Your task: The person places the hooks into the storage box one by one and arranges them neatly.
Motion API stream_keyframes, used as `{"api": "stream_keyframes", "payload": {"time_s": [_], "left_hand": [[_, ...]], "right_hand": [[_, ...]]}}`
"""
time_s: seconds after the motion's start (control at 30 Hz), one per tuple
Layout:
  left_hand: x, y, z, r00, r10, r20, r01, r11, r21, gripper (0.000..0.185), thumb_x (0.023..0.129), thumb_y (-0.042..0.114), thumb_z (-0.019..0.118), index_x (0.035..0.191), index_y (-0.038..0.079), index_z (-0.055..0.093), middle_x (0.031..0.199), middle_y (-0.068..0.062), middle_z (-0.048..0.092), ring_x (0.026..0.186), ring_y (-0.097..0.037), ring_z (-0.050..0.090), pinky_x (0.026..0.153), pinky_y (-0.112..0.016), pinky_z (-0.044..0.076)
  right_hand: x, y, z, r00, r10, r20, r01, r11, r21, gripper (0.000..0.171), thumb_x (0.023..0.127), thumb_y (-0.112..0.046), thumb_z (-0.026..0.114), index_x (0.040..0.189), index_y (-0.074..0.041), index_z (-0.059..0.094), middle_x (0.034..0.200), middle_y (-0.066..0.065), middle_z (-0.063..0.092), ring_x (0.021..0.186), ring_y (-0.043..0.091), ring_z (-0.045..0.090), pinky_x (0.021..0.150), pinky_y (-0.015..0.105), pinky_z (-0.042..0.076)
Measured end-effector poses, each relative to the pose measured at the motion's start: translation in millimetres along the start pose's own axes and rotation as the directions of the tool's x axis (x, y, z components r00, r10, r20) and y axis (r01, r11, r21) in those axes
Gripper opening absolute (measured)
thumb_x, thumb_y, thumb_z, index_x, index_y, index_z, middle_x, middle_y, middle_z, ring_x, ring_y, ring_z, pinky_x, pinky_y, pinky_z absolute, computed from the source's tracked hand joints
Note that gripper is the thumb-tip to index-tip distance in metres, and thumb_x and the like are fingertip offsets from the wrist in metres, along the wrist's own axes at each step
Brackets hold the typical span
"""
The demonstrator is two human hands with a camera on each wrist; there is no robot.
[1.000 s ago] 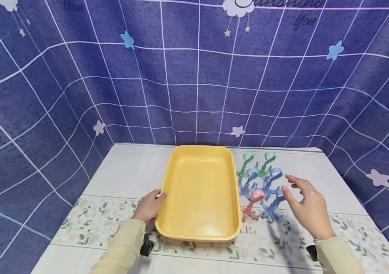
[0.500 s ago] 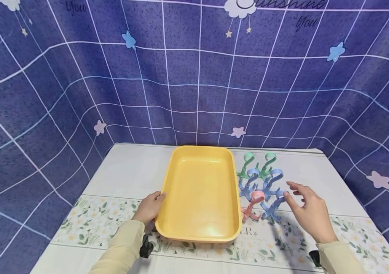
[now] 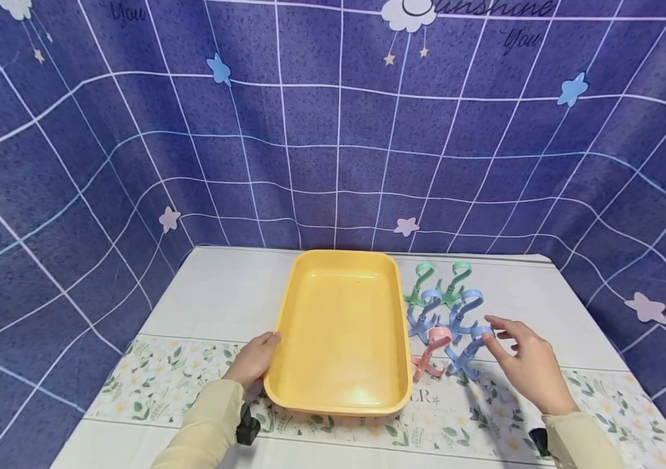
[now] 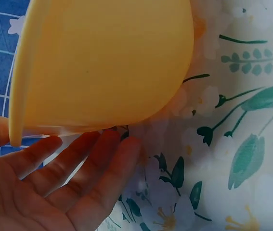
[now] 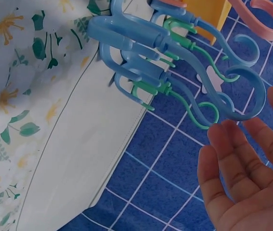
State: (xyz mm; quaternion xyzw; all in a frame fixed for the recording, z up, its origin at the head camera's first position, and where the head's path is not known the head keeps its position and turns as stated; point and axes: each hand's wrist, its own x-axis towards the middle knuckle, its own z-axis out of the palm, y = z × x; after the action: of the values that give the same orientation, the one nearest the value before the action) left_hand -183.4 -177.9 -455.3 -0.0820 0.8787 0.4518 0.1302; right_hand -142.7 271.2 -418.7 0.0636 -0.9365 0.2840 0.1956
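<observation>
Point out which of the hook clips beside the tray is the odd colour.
The pink clip, nearest the yellow tray's front right corner. The other clips are blue or green.

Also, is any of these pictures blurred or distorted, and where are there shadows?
Head view: sharp, grid lines of the backdrop bowed by the lens, soft shadow under the right hand. Left wrist view: yellow tray close and soft. Right wrist view: blue hook clips sharp.
</observation>
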Motion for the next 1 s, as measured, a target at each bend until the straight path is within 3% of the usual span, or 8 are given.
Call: {"api": "stream_keyframes", "payload": {"time_s": [0.27,0.53,0.83,1.0], "left_hand": [[-0.6,-4.5,-1.2,1.000,0.004,0.027,-0.003,1.000,-0.021,0.059,0.111,0.041,0.034,0.150,-0.003,0.045,0.120,-0.017,0.066,0.096,-0.025,0.067,0.088,-0.048,0.054],[-0.4,-10.1,-1.7,0.998,0.007,0.069,-0.001,0.996,-0.087,0.061,0.111,0.041,0.034,0.151,-0.004,0.042,0.102,-0.014,0.068,0.076,-0.022,0.067,0.063,-0.041,0.058],[0.7,-9.7,0.3,0.998,-0.015,0.068,0.023,0.993,-0.116,0.061,0.112,0.041,0.033,0.151,-0.005,0.041,0.116,-0.022,0.066,0.085,-0.024,0.069,0.068,-0.043,0.059],[0.3,-8.5,-0.1,0.997,-0.014,0.071,0.023,0.991,-0.132,0.060,0.112,0.039,0.034,0.150,-0.006,0.041,0.114,-0.020,0.066,0.085,-0.024,0.069,0.068,-0.044,0.059]], "right_hand": [[1,3,-1,0.999,-0.016,0.036,0.016,1.000,-0.002,0.034,0.095,-0.013,0.074,0.125,0.001,0.069,0.115,0.021,0.069,0.095,0.036,0.068,0.075,0.051,0.054],[3,6,0,0.998,-0.039,0.052,0.039,0.999,0.001,0.032,0.094,-0.012,0.074,0.124,0.000,0.070,0.114,0.019,0.070,0.094,0.035,0.069,0.075,0.053,0.055],[4,12,0,0.994,-0.108,0.031,0.108,0.994,-0.006,0.030,0.092,-0.009,0.076,0.121,-0.003,0.072,0.109,0.013,0.073,0.089,0.029,0.070,0.072,0.043,0.056],[5,15,-4,0.989,-0.143,0.043,0.143,0.990,0.002,0.027,0.092,-0.007,0.077,0.119,-0.005,0.073,0.105,0.008,0.074,0.085,0.016,0.068,0.071,0.035,0.057]]}}
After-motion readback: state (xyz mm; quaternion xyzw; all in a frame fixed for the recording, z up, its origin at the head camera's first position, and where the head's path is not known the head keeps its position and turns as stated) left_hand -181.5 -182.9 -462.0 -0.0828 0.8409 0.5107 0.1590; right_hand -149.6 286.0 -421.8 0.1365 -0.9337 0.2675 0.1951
